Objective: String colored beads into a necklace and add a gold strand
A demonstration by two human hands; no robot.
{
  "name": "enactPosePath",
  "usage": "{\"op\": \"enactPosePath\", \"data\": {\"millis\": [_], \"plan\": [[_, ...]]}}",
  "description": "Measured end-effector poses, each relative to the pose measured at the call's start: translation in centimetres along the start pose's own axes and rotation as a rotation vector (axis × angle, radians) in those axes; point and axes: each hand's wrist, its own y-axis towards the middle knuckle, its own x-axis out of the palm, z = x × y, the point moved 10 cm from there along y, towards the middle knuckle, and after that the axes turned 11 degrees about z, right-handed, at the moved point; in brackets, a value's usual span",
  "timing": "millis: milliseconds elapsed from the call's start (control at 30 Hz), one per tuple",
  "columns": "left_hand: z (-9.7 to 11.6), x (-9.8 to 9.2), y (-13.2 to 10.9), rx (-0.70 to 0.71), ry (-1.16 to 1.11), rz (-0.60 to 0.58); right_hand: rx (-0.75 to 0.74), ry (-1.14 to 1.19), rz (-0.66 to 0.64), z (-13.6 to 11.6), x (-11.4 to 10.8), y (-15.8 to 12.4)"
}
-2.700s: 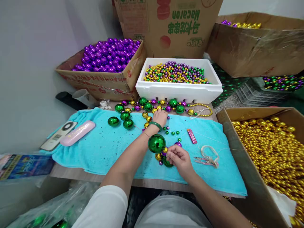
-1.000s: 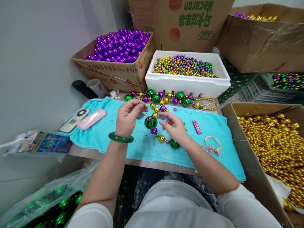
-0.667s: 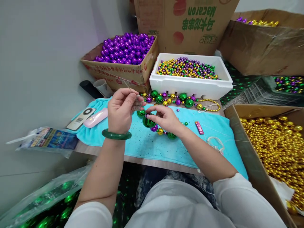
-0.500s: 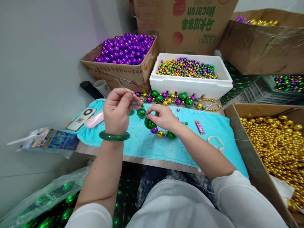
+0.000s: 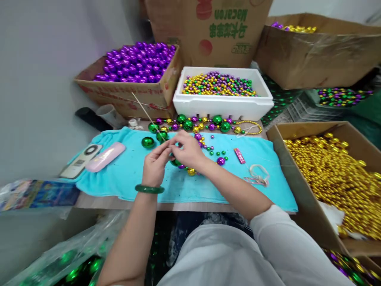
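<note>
Over the turquoise towel [image 5: 119, 180], my two hands meet at the fingertips. My left hand [image 5: 155, 163], a green bangle [image 5: 149, 189] on its wrist, is closed in a pinch on a thin pale stick [image 5: 143, 107] that slants up and left. Against it, my right hand [image 5: 189, 150] is pinched too; whatever lies between its fingers is hidden. Beneath the hands runs a string of beads, partly covered, with a gold bead [image 5: 192, 171] showing. A loose-looking large green bead [image 5: 148, 142] sits left of the fingers, and another green bead [image 5: 162, 137] is just behind them.
Behind the towel lies a finished-looking bead strand [image 5: 211, 126]. A white foam box [image 5: 223, 106] of small beads and a carton [image 5: 127, 93] of purple balls stand at the back. Right is a carton [image 5: 300, 198] of gold beads. A pink case [image 5: 105, 157] lies left.
My left hand has come down and right to meet my right hand, and more of the stick now shows. The view has shifted, with the surroundings sliding left.
</note>
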Motion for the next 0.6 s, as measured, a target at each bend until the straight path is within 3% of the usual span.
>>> {"op": "enactPosePath", "data": {"millis": [133,233,333,400,467,533,600], "plan": [[-1.9,-0.6,-0.4,-0.151,-0.139,0.087,-0.134,-0.162,-0.054,-1.4,1.0,-1.7],[-1.4,-1.3,-0.2,-0.160,-0.082,0.149,-0.125,-0.183,-0.122,0.6,0.0,-3.0],[0.3,-2.7,0.0,-0.064,0.031,0.256,0.063,-0.354,-0.098,7.5,-5.0,-3.8],[1.8,-3.9,0.1,0.031,0.056,0.332,0.323,-0.609,-0.023,14.0,-10.5,-4.6],[2.5,-4.7,0.3,0.080,0.046,0.365,0.580,-0.821,-0.034,19.5,-15.0,-6.3],[2.5,-4.9,0.7,0.068,0.037,0.362,0.679,-0.907,-0.178,22.6,-16.3,-7.9],[2.2,-4.9,1.1,0.036,0.031,0.356,0.672,-0.939,-0.282,23.5,-16.1,-9.1]]}}
